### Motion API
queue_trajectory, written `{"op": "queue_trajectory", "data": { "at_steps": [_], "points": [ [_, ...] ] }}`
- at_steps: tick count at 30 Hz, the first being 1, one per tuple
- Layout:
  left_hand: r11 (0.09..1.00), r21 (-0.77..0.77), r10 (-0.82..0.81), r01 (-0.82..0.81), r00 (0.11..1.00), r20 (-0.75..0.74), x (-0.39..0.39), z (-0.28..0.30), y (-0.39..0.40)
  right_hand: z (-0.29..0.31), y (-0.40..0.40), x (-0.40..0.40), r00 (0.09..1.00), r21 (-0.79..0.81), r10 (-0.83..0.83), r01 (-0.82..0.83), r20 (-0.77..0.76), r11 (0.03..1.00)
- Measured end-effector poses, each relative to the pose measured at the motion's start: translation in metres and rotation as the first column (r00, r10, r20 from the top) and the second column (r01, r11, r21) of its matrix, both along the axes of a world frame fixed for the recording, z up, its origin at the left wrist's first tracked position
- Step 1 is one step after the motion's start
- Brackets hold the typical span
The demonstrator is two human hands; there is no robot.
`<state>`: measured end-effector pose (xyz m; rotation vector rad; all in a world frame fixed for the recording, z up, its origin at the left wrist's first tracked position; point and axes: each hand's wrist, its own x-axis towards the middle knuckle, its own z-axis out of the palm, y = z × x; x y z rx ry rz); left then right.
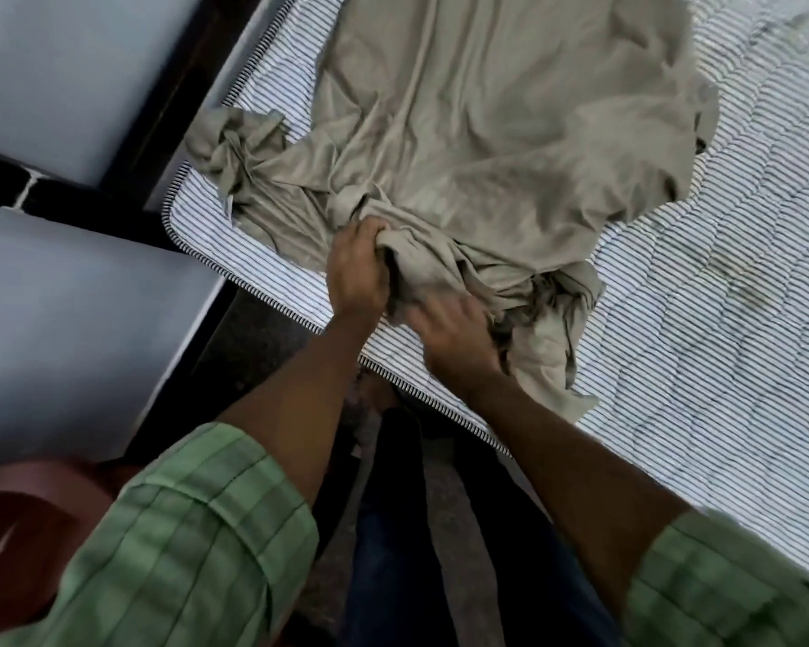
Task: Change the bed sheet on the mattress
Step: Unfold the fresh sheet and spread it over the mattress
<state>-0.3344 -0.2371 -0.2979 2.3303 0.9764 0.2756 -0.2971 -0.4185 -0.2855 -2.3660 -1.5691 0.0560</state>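
Grey-green sheet (pixel 500 133) bunched on striped mattress (pixel 720 296).
Left hand (pixel 358 268) clenches a fold at 6 o'clock; right hand (pixel 458 338) blurred, grip unclear.

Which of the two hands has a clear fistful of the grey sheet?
The left hand: its fingers are curled round a bunched fold of the grey sheet. The right hand is motion-blurred against the cloth, so its grip is unclear.

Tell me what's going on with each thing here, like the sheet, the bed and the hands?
sheet: crumpled, bunched loose on top, not spread or tucked
mattress: mostly bare, striped cover showing
left hand: gripping a bunch of the sheet
right hand: blurred, fingers in the sheet folds, grip unclear
sleeves: rolled up
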Motion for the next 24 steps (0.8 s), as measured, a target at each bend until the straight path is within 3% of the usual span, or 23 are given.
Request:
{"op": "queue_trajectory", "data": {
  "at_steps": [2,5,7,10,13,15,17,18,19,21,24],
  "points": [
    [1.000,0.000,-0.019,0.019,1.000,0.016,0.002,0.013,0.004,-0.018,0.021,-0.012,0.974,-0.119,0.227,-0.226,0.002,0.967],
    [0.994,0.008,-0.106,0.105,0.990,0.096,-0.008,0.035,0.006,-0.049,0.035,-0.021,0.988,-0.520,0.053,-0.122,-0.147,0.845],
    [0.985,0.036,-0.174,0.171,0.980,0.098,-0.018,0.040,0.012,-0.052,0.039,-0.018,0.988,-0.627,-0.053,-0.051,-0.147,0.778],
    [0.985,0.075,-0.155,0.156,0.988,-0.012,-0.031,0.034,0.019,-0.018,0.033,-0.003,0.991,-0.765,-0.061,-0.052,-0.118,0.642],
    [0.978,0.086,-0.170,0.189,0.967,-0.188,-0.040,0.025,0.007,-0.030,-0.012,-0.006,0.991,-0.821,-0.062,-0.066,-0.123,0.567],
    [0.963,0.069,-0.228,0.260,0.927,-0.298,-0.043,0.022,-0.010,-0.033,-0.049,-0.010,0.976,-0.894,-0.106,-0.129,-0.191,0.429],
    [0.957,0.029,-0.259,0.289,0.895,-0.364,-0.044,0.018,-0.024,-0.032,-0.073,-0.011,0.975,-0.947,-0.015,-0.213,-0.223,0.239],
    [0.962,0.003,-0.250,0.273,0.888,-0.387,-0.044,0.014,-0.030,-0.031,-0.079,-0.010,0.972,-0.944,0.018,-0.230,-0.232,0.237],
    [0.969,-0.017,-0.232,0.247,0.883,-0.408,-0.044,0.011,-0.035,-0.032,-0.082,-0.011,0.966,-0.913,0.046,-0.256,-0.255,0.317],
    [0.978,-0.035,-0.202,0.207,0.885,-0.419,-0.044,0.004,-0.038,-0.028,-0.077,-0.010,0.947,-0.756,0.139,-0.315,-0.289,0.574],
    [0.986,-0.009,-0.159,0.165,0.937,-0.310,-0.043,-0.003,-0.039,-0.025,-0.046,-0.013,0.979,-0.555,0.153,-0.201,-0.132,0.807]
  ]
}}
